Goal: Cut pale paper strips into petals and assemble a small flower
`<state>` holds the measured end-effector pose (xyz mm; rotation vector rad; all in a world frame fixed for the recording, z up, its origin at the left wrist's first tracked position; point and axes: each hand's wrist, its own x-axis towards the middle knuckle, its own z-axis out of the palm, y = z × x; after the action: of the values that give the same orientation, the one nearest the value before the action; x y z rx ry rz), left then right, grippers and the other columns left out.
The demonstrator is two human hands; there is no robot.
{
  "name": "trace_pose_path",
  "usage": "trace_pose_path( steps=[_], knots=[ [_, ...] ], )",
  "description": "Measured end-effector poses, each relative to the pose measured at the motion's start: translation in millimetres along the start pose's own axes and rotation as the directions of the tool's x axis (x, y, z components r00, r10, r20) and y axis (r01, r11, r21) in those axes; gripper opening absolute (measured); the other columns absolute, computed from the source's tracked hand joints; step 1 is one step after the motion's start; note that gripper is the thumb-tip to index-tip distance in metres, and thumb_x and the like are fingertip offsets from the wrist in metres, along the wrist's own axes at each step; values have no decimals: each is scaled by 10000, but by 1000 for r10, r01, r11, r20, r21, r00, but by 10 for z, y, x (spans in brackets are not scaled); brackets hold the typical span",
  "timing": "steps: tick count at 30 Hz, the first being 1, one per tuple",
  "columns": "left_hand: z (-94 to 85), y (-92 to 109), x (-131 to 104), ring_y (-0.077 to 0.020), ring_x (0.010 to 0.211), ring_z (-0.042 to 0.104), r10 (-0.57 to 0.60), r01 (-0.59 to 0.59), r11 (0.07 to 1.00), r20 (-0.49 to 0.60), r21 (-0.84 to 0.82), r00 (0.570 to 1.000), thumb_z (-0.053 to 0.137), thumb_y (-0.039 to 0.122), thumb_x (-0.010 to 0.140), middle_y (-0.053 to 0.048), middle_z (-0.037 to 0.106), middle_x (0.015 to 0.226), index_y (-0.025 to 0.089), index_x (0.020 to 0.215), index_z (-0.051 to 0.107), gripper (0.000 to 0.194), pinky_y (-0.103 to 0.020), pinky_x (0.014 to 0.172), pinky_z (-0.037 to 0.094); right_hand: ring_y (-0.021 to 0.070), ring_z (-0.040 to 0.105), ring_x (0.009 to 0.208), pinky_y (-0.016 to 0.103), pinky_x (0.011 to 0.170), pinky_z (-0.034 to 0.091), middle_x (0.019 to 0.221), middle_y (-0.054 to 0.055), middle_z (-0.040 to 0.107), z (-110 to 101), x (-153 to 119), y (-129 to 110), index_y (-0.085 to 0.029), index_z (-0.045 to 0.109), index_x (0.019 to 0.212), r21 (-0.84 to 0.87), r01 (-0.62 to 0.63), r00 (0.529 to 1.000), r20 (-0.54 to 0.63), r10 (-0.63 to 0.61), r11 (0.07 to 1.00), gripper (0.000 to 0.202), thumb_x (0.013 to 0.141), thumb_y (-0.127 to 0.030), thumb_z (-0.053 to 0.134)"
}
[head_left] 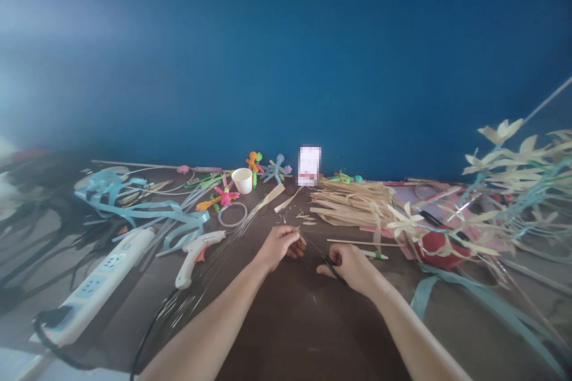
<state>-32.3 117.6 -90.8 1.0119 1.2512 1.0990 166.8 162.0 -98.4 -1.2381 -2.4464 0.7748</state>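
Near the middle of the dark table (286, 333), my left hand (281, 247) pinches a small pale piece that is too small to make out clearly. My right hand (351, 265) is closed on dark scissors (333, 265), whose blades point up and left towards my left fingertips. Small pale scraps (306, 218) lie just beyond the hands. A thin stick (364, 243) and a white and green pen (374, 255) lie beside my right hand. Behind them rests a bundle of dried tan strips (353, 202).
At left are a white power strip (100, 280), a glue gun (196, 253), thin wires (232, 232) and blue ribbon (179, 217). A white cup (242, 180) stands at the back. Pale flowers (500, 131) and a red object (442, 250) occupy the right.
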Motion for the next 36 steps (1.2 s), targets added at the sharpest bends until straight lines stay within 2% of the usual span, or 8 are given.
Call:
trace_pose_path(
  steps=[10, 16, 22, 28, 31, 36],
  knots=[
    [-8, 6, 2, -117, 471, 559, -24, 24, 999, 6, -35, 1000, 426, 256, 688, -43, 598, 586, 135, 591, 498, 171, -201, 433, 391, 74, 339, 478, 181, 428, 240, 486, -49, 420, -11, -6, -17, -153, 462, 531, 53, -25, 999, 40, 23, 998, 347, 578, -468, 601],
    [-35, -40, 15, -124, 471, 560, 6, -1, 996, 52, -95, 999, 418, 270, 693, -51, 598, 598, 131, 609, 505, 184, -203, 420, 386, 70, 330, 489, 172, 430, 244, 504, -52, 405, -1, -8, -2, -151, 452, 556, 132, 0, 994, 104, -14, 991, 355, 596, -476, 592],
    [-28, -66, 22, -128, 480, 566, -15, 25, 994, 94, -107, 995, 433, 286, 693, -56, 599, 608, 124, 621, 513, 195, -198, 415, 378, 67, 317, 493, 171, 433, 241, 508, -57, 375, 1, -6, -6, -152, 438, 551, 156, 33, 992, 112, -51, 987, 371, 610, -489, 581],
    [-21, -44, 14, -127, 480, 565, -24, 35, 994, 107, -108, 994, 452, 307, 688, -47, 599, 603, 127, 624, 521, 203, -200, 417, 380, 68, 320, 472, 176, 418, 238, 483, -55, 378, -7, -6, -40, -152, 444, 545, 177, 1, 992, 124, -23, 984, 378, 611, -500, 576],
    [-5, -21, 5, -129, 490, 568, -25, 34, 994, 92, -104, 995, 459, 327, 691, -48, 596, 606, 125, 627, 529, 223, -201, 419, 382, 71, 326, 476, 177, 421, 241, 490, -50, 385, -5, -6, -46, -152, 446, 545, 175, 3, 995, 101, -21, 985, 373, 615, -496, 572],
    [48, 21, -19, -124, 549, 582, -13, 11, 994, -23, -107, 1000, 519, 358, 668, -38, 600, 660, 134, 654, 537, 226, -196, 455, 397, 72, 320, 481, 178, 423, 239, 488, -50, 381, 30, 2, -20, -148, 460, 538, 127, -22, 999, 42, 16, 992, 365, 605, -487, 577]
  ],
)
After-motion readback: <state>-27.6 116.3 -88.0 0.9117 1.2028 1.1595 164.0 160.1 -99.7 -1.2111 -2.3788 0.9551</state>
